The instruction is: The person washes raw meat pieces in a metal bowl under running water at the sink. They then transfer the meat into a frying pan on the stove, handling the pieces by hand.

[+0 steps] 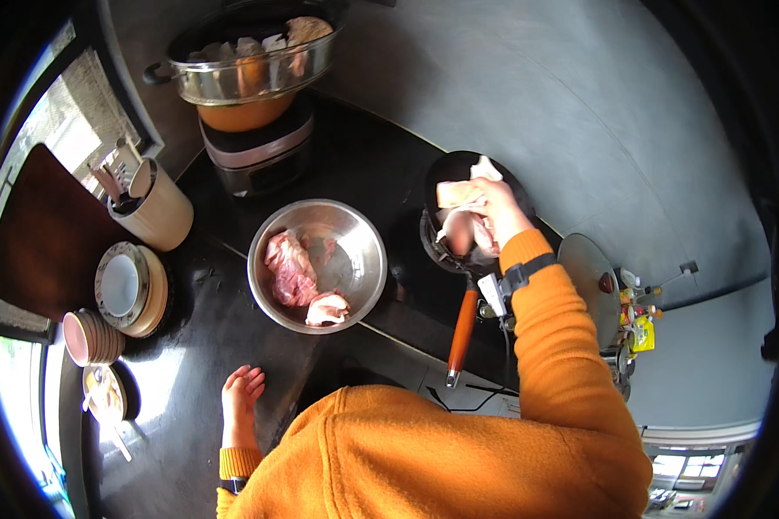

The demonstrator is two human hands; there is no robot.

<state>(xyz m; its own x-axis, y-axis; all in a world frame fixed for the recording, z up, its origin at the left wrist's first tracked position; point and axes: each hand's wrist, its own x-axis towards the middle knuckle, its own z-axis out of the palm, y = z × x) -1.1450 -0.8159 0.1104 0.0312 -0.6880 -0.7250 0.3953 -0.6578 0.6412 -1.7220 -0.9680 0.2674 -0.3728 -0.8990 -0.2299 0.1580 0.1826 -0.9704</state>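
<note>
My right hand [496,204] reaches into a black pan [438,170] with an orange-brown handle [462,334]. Its fingers grip a pale piece of raw meat [456,194], and more pale and pink pieces lie around and below it; part of this area is blurred. My left hand [241,392] holds nothing and hovers near the dark countertop [201,337], its fingers loosely extended. Between the hands stands a stainless steel bowl [357,259] with a large pink chunk of raw meat [290,269] and a smaller piece with white fat [328,309].
A glass-sided pot [201,83] rests on an appliance [259,152] at the back. Leftward are a utensil holder [162,211], stacked plates [120,285] and stacked bowls [91,337]. A glass lid [587,285] leans at the wall right of the pan, near several bottles and packets [639,334].
</note>
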